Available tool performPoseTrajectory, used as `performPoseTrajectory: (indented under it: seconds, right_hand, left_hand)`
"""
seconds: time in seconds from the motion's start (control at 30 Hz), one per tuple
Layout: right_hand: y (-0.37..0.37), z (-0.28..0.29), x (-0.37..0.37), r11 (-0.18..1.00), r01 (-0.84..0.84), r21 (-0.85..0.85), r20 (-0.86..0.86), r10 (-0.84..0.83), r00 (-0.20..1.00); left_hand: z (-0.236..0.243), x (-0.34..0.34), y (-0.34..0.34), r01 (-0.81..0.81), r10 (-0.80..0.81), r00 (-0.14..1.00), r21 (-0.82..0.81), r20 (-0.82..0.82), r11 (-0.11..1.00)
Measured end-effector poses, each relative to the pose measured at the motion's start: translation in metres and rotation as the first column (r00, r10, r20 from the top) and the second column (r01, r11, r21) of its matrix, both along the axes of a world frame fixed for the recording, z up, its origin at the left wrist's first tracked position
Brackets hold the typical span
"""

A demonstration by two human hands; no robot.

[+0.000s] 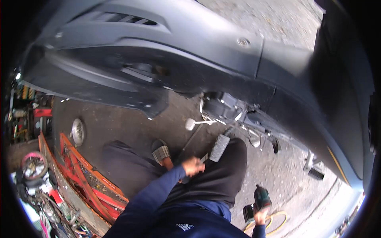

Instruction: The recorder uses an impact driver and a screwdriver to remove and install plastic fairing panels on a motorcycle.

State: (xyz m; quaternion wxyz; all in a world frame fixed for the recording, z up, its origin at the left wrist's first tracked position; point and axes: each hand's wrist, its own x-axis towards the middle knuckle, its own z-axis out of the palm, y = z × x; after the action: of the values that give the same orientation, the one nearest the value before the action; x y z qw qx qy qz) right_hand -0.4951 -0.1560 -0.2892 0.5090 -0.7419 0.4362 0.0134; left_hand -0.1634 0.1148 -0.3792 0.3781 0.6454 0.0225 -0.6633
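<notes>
A motorbike with grey and black body panels spans the upper part of the view. Below it show its engine casing, a pale-ended pedal lever and a ribbed grey footrest close to my knee. My left hand is closed just left of the footrest. A small metallic piece shows by its fingertips, too blurred to name. Out to the lower right, my right hand grips a dark green cordless drill, its nose pointing away from me and its black battery at the left.
A yellow hose loops on the ground beside the drill. An orange-red metal frame stands at the left, with a wheel and jumbled parts beyond it. A round silver part is on the floor. Another black footrest juts out at right.
</notes>
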Motion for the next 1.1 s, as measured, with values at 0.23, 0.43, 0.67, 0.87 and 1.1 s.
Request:
performPoseTrajectory:
  seconds: [0.23,0.43,0.67,0.87,1.1]
  right_hand:
    - [0.024,0.111,0.166,0.738,-0.585,-0.337,0.337,0.675,0.657]
    - [0.059,0.122,0.270,0.546,-0.724,0.420,0.687,0.330,0.648]
    - [0.088,0.162,0.339,0.752,-0.616,-0.235,0.794,0.514,0.324]
    - [0.087,0.218,0.422,0.738,-0.599,0.311,0.890,-0.006,0.455]
    - [0.054,0.263,0.535,0.082,-0.809,0.582,0.795,-0.265,0.545]
  left_hand:
    - [0.209,0.034,-0.005,-0.833,0.749,0.452,-0.530,-0.485,0.159]
    - [0.322,0.062,-0.078,-0.724,0.781,0.392,-0.687,-0.486,-0.063]
    - [0.375,0.127,-0.068,-0.487,0.786,0.338,-0.811,-0.518,-0.325]
    - [0.406,0.184,-0.103,-0.301,0.890,0.389,-0.946,-0.238,-0.121]
    - [0.449,0.305,-0.077,-0.074,0.850,0.513,-0.980,0.121,0.184]
